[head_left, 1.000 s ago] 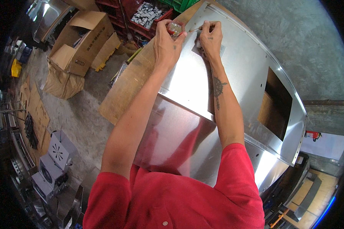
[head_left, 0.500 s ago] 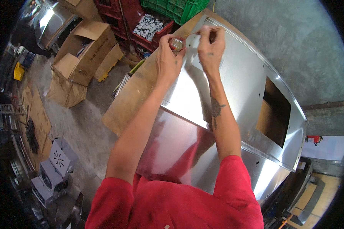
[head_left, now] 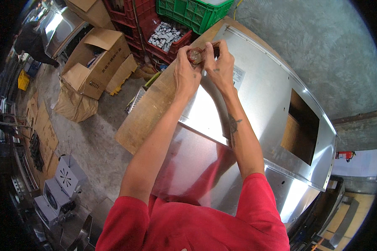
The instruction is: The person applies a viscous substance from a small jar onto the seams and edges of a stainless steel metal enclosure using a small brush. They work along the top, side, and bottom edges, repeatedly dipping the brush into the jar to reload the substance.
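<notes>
My left hand (head_left: 186, 75) is closed round a small, round, reddish-brown coil-like thing (head_left: 195, 56) with a pale, glinting middle. Its exact kind is not clear. Right beside it, my right hand (head_left: 220, 65) has its fingers bent and pinched round a dark reddish-brown loop or strand (head_left: 216, 49), partly hidden by the fingers. Both hands are close together above the far left end of a shiny sheet-metal panel (head_left: 259, 100). A printed label (head_left: 238, 76) sits on the panel just right of my right wrist.
The panel has a rectangular cutout (head_left: 301, 125) and lies on a wooden board (head_left: 144, 121). Beyond stand a green crate (head_left: 192, 16) and red crates (head_left: 180, 44), one with small black-and-white pieces. Cardboard boxes (head_left: 107, 62) and a grey metal housing (head_left: 56, 192) are at left. A person (head_left: 31, 42) stands far left.
My right hand has come down and left to the coil-like thing in my left hand. Before, the hands were apart with a thin strand between them. The label on the panel is now uncovered.
</notes>
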Action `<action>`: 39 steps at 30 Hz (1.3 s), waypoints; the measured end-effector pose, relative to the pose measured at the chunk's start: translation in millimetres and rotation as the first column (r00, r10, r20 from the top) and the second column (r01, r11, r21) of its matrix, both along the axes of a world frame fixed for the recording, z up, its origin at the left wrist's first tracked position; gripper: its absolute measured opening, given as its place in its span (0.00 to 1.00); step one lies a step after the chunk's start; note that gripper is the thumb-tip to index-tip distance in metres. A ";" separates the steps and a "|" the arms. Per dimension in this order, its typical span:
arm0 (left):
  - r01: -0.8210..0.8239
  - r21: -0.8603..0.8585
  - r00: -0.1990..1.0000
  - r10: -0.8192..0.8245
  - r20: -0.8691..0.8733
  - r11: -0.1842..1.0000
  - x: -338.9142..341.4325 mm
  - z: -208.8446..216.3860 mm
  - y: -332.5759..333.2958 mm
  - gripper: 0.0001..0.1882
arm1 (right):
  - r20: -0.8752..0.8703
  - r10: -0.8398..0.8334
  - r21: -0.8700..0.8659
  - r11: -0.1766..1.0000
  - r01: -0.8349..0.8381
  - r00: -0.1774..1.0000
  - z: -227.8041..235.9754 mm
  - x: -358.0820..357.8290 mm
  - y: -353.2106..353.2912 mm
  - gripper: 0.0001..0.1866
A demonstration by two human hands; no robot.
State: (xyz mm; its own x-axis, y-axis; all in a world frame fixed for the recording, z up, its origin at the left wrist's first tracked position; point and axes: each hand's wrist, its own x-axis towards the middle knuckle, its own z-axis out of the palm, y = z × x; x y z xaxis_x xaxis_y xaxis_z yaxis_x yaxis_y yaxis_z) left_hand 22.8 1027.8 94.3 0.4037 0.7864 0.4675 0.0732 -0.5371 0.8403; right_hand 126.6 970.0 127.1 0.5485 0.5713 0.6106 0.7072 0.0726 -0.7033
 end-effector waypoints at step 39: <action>-0.002 -0.016 0.999 0.001 -0.047 1.000 4.2 -1.1 -1.0 0.34 | -0.184 -0.298 0.002 0.953 0.304 0.937 -51.0 94.6 15.4 0.15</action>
State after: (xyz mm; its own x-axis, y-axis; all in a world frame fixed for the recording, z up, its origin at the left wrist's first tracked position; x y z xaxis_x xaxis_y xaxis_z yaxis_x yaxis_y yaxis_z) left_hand 27.0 1026.8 93.1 0.4236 0.7942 0.4357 0.1139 -0.5238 0.8442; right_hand 221.2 985.4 76.1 0.7940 0.3455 0.5003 0.5616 -0.1015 -0.8212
